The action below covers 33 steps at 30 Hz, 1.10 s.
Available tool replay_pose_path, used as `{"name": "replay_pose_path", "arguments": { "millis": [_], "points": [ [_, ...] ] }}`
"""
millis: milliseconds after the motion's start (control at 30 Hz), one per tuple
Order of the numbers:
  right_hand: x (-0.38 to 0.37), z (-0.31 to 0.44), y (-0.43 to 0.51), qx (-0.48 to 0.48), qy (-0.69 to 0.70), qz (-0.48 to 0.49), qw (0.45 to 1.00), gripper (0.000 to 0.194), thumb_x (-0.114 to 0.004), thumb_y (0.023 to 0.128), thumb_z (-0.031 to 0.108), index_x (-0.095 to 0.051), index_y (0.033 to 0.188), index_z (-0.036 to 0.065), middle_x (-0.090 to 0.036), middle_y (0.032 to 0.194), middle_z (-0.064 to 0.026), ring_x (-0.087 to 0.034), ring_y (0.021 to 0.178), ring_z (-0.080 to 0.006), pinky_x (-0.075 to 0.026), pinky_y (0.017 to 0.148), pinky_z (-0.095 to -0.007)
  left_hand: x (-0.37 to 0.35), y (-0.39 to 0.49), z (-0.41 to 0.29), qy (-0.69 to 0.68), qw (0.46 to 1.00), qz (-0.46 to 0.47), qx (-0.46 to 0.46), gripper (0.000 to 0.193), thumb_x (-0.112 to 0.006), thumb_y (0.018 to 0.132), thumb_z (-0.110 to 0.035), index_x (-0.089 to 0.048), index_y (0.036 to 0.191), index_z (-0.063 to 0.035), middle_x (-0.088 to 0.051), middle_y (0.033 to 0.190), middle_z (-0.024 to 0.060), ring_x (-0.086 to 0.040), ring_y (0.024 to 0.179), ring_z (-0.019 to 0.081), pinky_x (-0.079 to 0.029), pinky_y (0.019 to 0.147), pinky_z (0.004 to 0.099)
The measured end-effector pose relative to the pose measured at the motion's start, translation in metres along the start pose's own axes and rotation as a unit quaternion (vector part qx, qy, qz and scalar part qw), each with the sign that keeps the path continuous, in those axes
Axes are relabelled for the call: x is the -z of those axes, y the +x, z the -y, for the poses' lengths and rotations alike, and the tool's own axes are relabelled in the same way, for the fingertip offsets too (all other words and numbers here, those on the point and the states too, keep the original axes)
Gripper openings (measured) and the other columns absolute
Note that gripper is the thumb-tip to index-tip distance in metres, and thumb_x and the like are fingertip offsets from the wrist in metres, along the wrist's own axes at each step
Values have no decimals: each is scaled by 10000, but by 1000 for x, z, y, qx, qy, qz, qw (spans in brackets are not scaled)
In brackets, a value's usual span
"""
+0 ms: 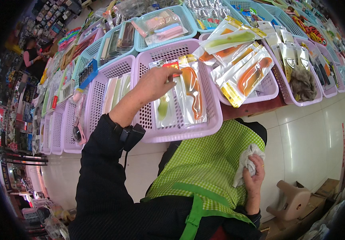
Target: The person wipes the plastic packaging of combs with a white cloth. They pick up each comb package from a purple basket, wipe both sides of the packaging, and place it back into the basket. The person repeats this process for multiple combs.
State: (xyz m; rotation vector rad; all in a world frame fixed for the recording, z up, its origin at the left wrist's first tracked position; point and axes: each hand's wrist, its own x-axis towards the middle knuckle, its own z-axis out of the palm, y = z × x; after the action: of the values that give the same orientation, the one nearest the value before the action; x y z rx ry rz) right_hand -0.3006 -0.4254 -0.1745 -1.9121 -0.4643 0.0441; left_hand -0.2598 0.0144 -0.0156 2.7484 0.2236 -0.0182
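Note:
My left hand reaches over a lilac perforated plastic basket, its fingers bent across a red header card. Whether they pinch the card or only rest on it cannot be told. Under the hand lies a clear packet with a green comb, partly hidden. Beside it, toward the right, an amber-coloured handled comb lies in its own clear packet. My right hand is low over the green checked apron, its fingers closed around a crumpled white cloth.
Another lilac basket on the right is heaped with packaged combs. Farther right, a basket holds brushes and a brown furry bundle. Combs fill part of the left basket. Blue baskets stand behind. A beige plastic stool is at lower right.

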Motion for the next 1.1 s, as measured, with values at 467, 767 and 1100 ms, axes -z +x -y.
{"name": "replay_pose_path", "arguments": {
  "millis": [467, 767, 1100],
  "points": [
    [-10, 9, 7, 67, -147, -22, 987, 447, -676, 638, 9, -671, 1080, 77, -628, 1137, -183, -614, 1047, -373, -493, 923, -430, -16, 86, 45, -42, 999, -3, 23, 296, -616, 858, -160, -685, 1104, -9, -705, 1002, 185, -670, 955, 320, -509, 869, 388],
    [-12, 10, 16, 58, -152, -14, 987, 427, -658, 636, -7, -662, 1059, 51, -636, 1109, -189, -620, 1014, -377, -495, 897, -429, -41, 86, 117, 26, 997, -59, 30, 358, -544, 888, -133, -628, 1203, 14, -656, 1159, 230, -616, 1090, 383, -476, 955, 428],
    [-11, 9, 16, 59, -145, -11, 988, 422, -637, 656, -3, -658, 1074, 47, -626, 1109, -212, -614, 1031, -392, -488, 911, -434, -41, 77, 118, 83, 992, 96, 10, 463, -644, 864, -260, -598, 1273, -48, -590, 1208, 209, -580, 1121, 370, -465, 973, 401]
  ]
}}
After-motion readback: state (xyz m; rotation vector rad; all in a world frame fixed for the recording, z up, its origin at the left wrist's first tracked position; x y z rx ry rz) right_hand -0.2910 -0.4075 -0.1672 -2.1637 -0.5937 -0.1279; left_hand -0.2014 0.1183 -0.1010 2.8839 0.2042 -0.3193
